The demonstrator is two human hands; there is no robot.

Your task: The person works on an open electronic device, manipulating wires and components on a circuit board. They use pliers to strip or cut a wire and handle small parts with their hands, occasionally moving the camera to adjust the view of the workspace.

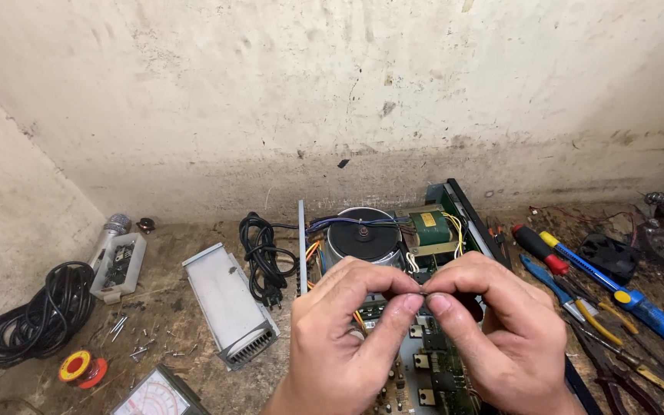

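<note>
A stained, cracked plaster wall (332, 92) rises behind a grimy workbench (186, 253) that fills the lower part of the view. Both hands are raised over the near middle of the bench, palms turned inward, wrists coming up from the near edge. The left hand (347, 338) and the right hand (493, 330) meet fingertip to fingertip, thumbs and forefingers pinching one tiny dark part (423, 290) between them; what the part is cannot be told. The other fingers curl loosely. Just beneath the hands lies an opened amplifier chassis (424, 230) with a round transformer (363, 230) and a green circuit board (439, 376). Toward the right edge lie screwdrivers (578, 269) and pliers. A coiled black cable (32, 315) sits at the left edge, a grey metal cover (228, 303) between.
</note>
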